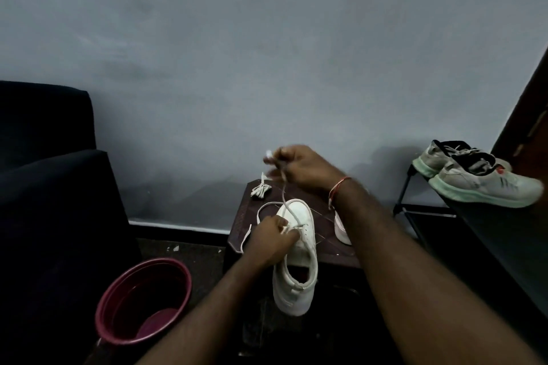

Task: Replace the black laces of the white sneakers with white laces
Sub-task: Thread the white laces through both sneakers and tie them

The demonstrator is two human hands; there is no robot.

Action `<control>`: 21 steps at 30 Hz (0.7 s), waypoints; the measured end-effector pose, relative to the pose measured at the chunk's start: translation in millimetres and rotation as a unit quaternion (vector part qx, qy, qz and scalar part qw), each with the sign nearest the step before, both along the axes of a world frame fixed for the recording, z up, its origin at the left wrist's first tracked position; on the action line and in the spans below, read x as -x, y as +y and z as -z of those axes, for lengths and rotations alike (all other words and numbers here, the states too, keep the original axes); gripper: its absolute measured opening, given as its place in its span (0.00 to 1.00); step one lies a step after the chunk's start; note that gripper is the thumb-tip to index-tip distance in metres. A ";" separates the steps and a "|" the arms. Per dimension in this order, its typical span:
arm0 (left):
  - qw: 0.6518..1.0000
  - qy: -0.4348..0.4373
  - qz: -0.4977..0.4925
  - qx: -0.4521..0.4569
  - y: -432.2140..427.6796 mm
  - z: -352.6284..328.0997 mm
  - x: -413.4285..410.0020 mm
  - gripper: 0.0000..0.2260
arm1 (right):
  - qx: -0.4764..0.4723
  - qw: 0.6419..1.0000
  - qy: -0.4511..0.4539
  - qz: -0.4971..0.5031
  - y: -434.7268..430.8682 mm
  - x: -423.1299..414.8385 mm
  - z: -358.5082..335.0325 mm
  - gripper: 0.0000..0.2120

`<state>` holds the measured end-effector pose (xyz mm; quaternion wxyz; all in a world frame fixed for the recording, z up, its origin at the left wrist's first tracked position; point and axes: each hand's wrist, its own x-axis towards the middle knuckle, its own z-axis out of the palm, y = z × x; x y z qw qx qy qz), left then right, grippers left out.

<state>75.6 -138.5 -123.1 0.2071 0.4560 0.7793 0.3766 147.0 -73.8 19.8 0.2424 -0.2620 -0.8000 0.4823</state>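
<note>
Right, the plain white sneaker (299, 249) rests on the small dark worktop (326, 252), my left hand (271, 238) gripping its eyelet edge. My right hand (302, 167) pinches the thin white lace (284, 195) in its fingers, taut above. It's limp and light, I judge; best held near its stiffer tip.

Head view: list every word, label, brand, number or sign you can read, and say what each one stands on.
No legible text anywhere in this frame.
grey running shoes: red and dark marks on the side, too blurred to read.
white sneaker, white lace, maroon bucket: no print visible.
</note>
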 end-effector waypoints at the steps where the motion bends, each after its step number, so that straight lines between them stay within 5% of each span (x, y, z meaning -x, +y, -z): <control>1: 1.000 0.007 -0.006 -0.003 -0.4 -0.8 -2.0 0.23 | -0.091 0.991 -0.094 0.022 3.8 -2.3 6.4 0.10; 3: 1.000 0.016 -0.019 -0.003 1.0 -1.8 -4.7 0.22 | -0.213 0.949 -0.228 0.048 8.9 -5.9 15.9 0.12; 6: 0.999 0.014 -0.032 -0.012 9.1 1.6 -7.6 0.24 | -0.244 0.937 -0.247 0.048 5.3 -11.1 10.1 0.11; 9: 0.999 0.024 -0.038 -0.008 14.2 3.7 -9.5 0.18 | -0.312 0.924 -0.219 0.045 -3.7 -18.1 -17.0 0.08; 11: 0.998 0.033 -0.044 -0.007 18.1 8.0 -9.4 0.14 | -0.282 0.946 -0.160 0.016 -15.4 -22.5 -40.6 0.09; 14: 0.998 0.022 -0.047 -0.019 19.6 7.7 -9.1 0.12 | -0.173 0.985 0.023 0.009 -29.2 -17.9 -74.9 0.08; 16: 0.998 0.014 -0.051 -0.026 18.7 5.7 -8.9 0.14 | -0.172 0.973 0.140 0.060 -23.7 -5.7 -90.7 0.13; 18: 0.998 -0.001 -0.054 -0.039 17.9 4.7 -8.7 0.13 | -0.204 0.963 0.143 0.107 -18.1 5.1 -99.1 0.18; 21: 0.997 -0.026 -0.032 -0.061 16.3 4.4 -7.0 0.13 | -0.260 0.952 0.013 0.158 -5.5 11.6 -81.1 0.18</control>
